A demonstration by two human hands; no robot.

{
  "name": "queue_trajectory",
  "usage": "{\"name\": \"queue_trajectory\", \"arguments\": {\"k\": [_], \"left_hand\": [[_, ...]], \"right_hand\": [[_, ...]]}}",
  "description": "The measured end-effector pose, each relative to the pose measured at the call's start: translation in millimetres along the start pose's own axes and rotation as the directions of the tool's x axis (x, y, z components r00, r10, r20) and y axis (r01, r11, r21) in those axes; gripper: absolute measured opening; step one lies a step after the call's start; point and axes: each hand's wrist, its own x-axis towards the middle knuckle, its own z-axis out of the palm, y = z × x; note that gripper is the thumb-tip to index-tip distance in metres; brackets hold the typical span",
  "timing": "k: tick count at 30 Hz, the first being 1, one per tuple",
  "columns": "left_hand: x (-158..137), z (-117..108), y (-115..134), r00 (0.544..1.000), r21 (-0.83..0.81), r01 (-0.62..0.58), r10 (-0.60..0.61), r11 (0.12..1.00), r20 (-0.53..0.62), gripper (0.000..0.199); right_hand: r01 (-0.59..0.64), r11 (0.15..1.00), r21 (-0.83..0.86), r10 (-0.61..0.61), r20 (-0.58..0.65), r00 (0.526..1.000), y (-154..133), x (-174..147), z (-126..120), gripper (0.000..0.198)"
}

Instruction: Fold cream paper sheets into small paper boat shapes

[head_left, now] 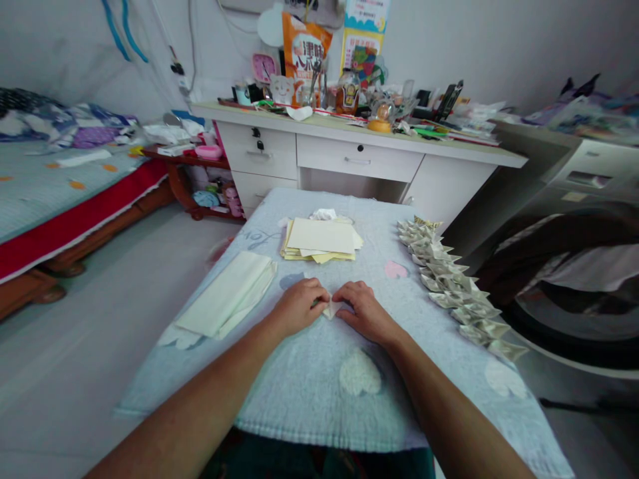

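Observation:
Near the middle of the cloth-covered table (309, 386), a small piece of folded paper (330, 309) is pinched between my two hands. My left hand (299, 306) grips its left side with bent fingers. On its right side, the fingers of my right hand (363, 309) curl onto it; part of the paper is hidden by both hands. Beyond them lies a stack of cream and yellow paper sheets (322, 236). To the left rests a folded bundle of pale paper (227, 296). Along the right side run rows of folded paper pieces with pointed ends (452, 286).
Behind the table stands a white desk (357, 150) crowded with jars, an orange snack bag (304, 56) and a pink clock (264, 66). A bed (74, 193) is at the left, and a washing machine (584, 199) at the right. Crumpled white paper (323, 214) lies behind the stack.

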Motion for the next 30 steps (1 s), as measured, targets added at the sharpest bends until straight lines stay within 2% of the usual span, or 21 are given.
{"name": "queue_trajectory", "arguments": {"k": [4,13,18,24,30], "left_hand": [[-3.6,-12.3,-3.8,0.994,-0.084,-0.063,0.070,0.995,0.082,0.027],[-4.5,-9.9,-6.5,0.994,-0.046,-0.068,0.071,0.997,0.077,0.016],[-4.8,-11.6,-2.3,0.991,0.026,-0.105,0.102,0.994,0.092,0.013],[-3.1,-6.8,-2.2,0.988,0.126,-0.125,0.112,0.984,0.101,0.018],[-5.0,-4.2,-3.4,0.995,0.107,-0.064,0.056,0.992,0.079,0.018]], "right_hand": [[0.022,1.000,-0.006,-0.022,-0.008,1.000,1.8,-0.5,-0.9,0.021],[0.077,0.994,-0.076,-0.080,-0.043,0.996,-2.9,-1.3,-1.2,0.013],[0.118,0.990,-0.074,-0.118,-0.007,0.993,-10.3,-0.2,-2.0,0.018],[0.106,0.993,-0.045,-0.107,-0.021,0.994,-10.7,2.1,2.4,0.019],[0.036,0.997,-0.070,-0.041,-0.066,0.997,-10.0,2.9,6.2,0.015]]}}
